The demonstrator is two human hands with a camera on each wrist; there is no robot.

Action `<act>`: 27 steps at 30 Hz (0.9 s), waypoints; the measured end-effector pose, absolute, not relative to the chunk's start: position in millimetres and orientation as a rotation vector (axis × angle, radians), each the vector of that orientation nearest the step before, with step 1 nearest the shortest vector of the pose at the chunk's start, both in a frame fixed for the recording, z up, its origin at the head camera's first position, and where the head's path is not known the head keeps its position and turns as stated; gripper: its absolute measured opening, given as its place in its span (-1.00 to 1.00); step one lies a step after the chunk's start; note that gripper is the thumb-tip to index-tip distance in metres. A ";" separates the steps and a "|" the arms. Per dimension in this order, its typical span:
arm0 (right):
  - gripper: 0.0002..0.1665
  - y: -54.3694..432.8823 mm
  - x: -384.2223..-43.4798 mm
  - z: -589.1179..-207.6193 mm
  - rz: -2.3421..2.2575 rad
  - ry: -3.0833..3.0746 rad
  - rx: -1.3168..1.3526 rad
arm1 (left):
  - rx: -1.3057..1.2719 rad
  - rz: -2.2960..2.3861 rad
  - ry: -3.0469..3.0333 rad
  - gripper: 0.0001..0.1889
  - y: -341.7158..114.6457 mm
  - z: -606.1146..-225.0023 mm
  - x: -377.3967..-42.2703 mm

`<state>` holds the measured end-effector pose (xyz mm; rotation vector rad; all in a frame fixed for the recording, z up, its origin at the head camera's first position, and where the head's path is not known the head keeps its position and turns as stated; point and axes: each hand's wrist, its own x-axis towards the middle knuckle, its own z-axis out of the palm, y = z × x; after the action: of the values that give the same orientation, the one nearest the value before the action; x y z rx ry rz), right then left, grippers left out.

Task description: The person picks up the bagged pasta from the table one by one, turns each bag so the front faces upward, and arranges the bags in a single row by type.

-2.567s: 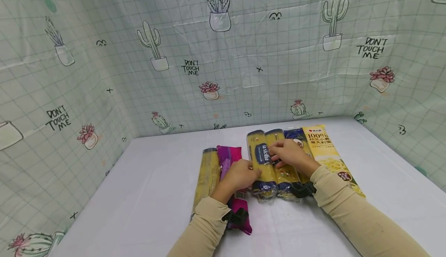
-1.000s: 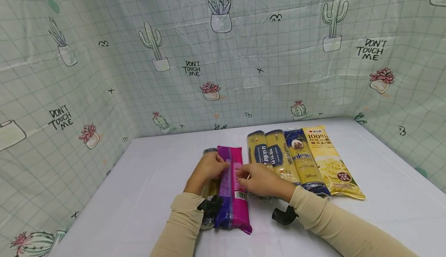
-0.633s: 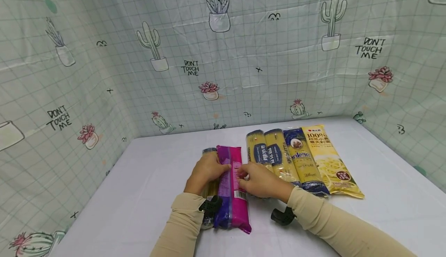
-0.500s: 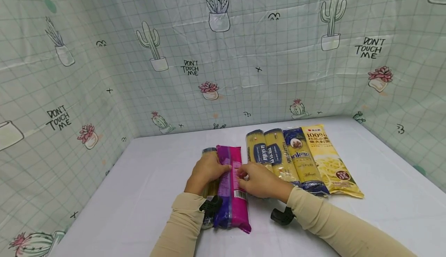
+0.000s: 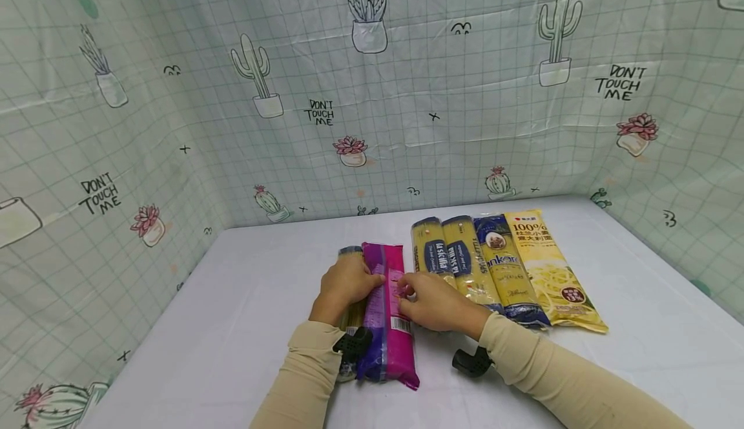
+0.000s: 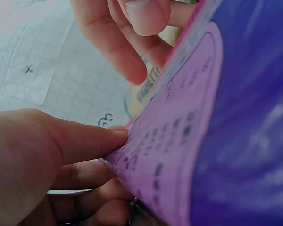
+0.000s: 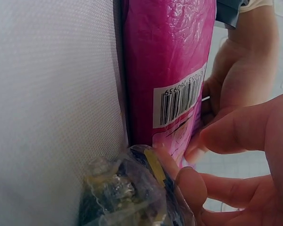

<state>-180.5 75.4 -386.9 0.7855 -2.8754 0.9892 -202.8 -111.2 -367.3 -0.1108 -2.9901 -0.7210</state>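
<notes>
A long pink-and-purple pasta packet [image 5: 391, 351] lies on the table, barcode side up. My left hand [image 5: 349, 282] is at its left edge; in the left wrist view the thumb [image 6: 92, 139] presses on the purple face, with curled fingers below the edge. My right hand [image 5: 438, 301] is at the packet's right side, fingers loosely bent and fingertips right at the pink wrapper [image 7: 170, 42]. Left of the pink packet lies a clear packet of spaghetti [image 5: 352, 319], partly hidden by my left hand.
To the right lie two la sicilia spaghetti packets [image 5: 429, 232] [image 5: 467, 267], a blue-topped pasta packet [image 5: 514, 280] and a yellow pasta packet [image 5: 555, 267], side by side. A patterned cloth [image 5: 395, 93] stands behind the white table [image 5: 244, 325].
Both hands have moved left from the la sicilia packets to the pink packet's sides. Over the last half second they stay nearly still.
</notes>
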 end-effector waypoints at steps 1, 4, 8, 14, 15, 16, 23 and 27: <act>-0.71 75.5 -180.4 -386.9 0.995 -2.874 0.786 | -0.124 -0.709 -2.991 -0.51 -111.5 -367.3 -203.0; -0.72 75.5 -180.1 -386.6 1.006 -2.874 0.787 | -0.153 -0.697 -2.995 -0.47 -113.0 -366.8 -203.8; -0.71 75.1 -180.0 -385.7 1.002 -2.882 0.775 | -0.185 -0.740 -2.988 -0.44 -115.0 -366.2 -204.9; -0.54 75.5 -179.2 -384.0 1.008 -2.908 0.728 | -0.208 -0.850 -2.954 -0.48 -115.1 -363.7 -206.9; -0.50 75.7 -179.0 -383.8 1.013 -2.912 0.719 | -0.206 -0.869 -2.948 -0.50 -114.8 -363.4 -207.1; -0.48 75.7 -179.0 -383.6 1.020 -2.914 0.711 | -0.206 -0.887 -2.938 -0.51 -114.5 -362.9 -207.1; -0.43 76.0 -179.4 -383.3 1.085 -2.931 0.673 | -0.202 -1.054 -2.864 -0.60 -112.4 -363.2 -207.9; -0.33 76.6 -179.3 -384.1 1.138 -2.932 0.671 | -0.208 -1.199 -2.808 -0.70 -110.6 -362.2 -207.4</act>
<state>-179.3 76.6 -384.1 0.6712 -2.9323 1.1385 -207.4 -110.6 -362.2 -0.2083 -2.8080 -1.1988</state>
